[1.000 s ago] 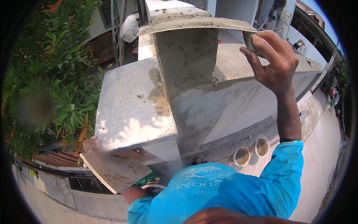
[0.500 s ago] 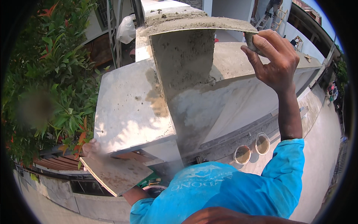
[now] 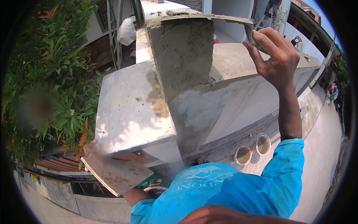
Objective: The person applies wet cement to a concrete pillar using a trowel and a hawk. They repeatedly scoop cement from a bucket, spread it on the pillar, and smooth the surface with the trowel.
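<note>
My right hand [image 3: 276, 56] is raised at the upper right, fingers and thumb closed round the mortar-caked handle of a plastering float [image 3: 227, 18]. The float's long thin blade reaches left across the top of a pillar, seen nearly edge-on. Below it, wet grey mortar [image 3: 182, 56] coats the pillar's face, with small pits and a ragged lower right edge. At the lower left, my left hand [image 3: 93, 150], partly blurred, grips the far edge of a flat mortar board [image 3: 121, 175]. Brown damp smears mark that board, and its near edge is pale.
A pale slab-topped wall [image 3: 130, 108] stands left of the pillar, beside leafy bushes [image 3: 63, 74]. Another wall [image 3: 238, 61] runs off right. Two buckets [image 3: 243, 155] of grey-brown material stand on the ground below. Ladders and a person [image 3: 274, 7] are in the background.
The float has tipped from showing its broad mortar-smeared side to nearly edge-on, its blade slightly higher. More of the mortar's upper part shows. My left hand and the board have barely moved.
</note>
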`<state>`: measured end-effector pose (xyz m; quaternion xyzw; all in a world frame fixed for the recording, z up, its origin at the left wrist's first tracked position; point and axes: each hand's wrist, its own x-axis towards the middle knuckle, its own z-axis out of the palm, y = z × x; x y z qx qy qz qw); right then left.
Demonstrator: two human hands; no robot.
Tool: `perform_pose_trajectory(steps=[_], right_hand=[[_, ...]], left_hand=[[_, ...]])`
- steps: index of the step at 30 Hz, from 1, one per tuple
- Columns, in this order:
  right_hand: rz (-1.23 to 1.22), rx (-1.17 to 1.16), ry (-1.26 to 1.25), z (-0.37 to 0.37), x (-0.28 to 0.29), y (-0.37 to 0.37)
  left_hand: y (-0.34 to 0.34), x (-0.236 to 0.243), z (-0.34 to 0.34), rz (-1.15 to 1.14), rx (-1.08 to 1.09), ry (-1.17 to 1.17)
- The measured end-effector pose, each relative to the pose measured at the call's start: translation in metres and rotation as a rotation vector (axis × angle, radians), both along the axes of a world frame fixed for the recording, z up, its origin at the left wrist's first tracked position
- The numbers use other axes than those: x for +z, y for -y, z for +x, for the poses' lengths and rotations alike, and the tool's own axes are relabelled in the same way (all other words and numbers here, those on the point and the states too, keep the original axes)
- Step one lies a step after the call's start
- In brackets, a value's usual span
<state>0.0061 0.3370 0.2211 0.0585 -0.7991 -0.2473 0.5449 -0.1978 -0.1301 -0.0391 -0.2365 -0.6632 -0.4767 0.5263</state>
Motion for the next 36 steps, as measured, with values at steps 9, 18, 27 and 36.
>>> perform_pose_trajectory(steps=[9, 18, 27, 36], right_hand=[[0.034, 0.009, -0.007, -0.009, -0.002, 0.012], [-0.257, 0.088, 0.095, -0.016, 0.046, -0.009], [-0.518, 0.061, 0.756, -0.12, 0.167, -0.057], [-0.38, 0.045, 0.97, -0.199, 0.175, -0.045]], left_hand=[[-0.001, 0.0, 0.0, 0.008, -0.032, -0.009], [-0.002, 0.001, -0.004, 0.029, -0.05, -0.019], [-0.013, 0.005, -0.005, 0.06, -0.088, -0.029], [-0.003, 0.008, 0.007, 0.072, -0.051, -0.033]])
